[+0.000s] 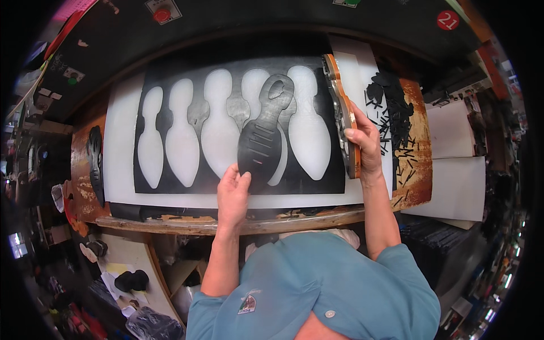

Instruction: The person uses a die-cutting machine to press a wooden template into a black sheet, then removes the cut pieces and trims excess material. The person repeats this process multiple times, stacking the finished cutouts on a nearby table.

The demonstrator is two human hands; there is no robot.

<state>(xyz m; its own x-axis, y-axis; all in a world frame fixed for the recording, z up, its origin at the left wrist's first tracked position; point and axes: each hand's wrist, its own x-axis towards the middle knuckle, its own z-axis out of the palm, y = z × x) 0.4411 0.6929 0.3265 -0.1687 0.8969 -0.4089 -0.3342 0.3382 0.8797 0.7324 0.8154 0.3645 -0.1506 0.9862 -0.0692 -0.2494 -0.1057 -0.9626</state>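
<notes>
My left hand (pixel 233 190) pinches the toe end of a black shoe sole (pixel 262 133), which has slots across its forefoot and an oval cutout at the heel. The sole is tilted over a black sheet (pixel 194 113) with several sole-shaped holes, where a white board (pixel 122 141) shows through. In my right hand (pixel 365 141) is a sole-shaped cutting die (pixel 345 119) with an orange side, stood on edge by the sheet's right border. My fingers wrap round its outer side.
Black offcut strips (pixel 396 119) lie on the worn brown surface at the right. At the far left rests another dark sole (pixel 95 164). A wooden rail (pixel 187 225) runs along the front edge. A dark machine beam with a red button (pixel 162 15) spans the back.
</notes>
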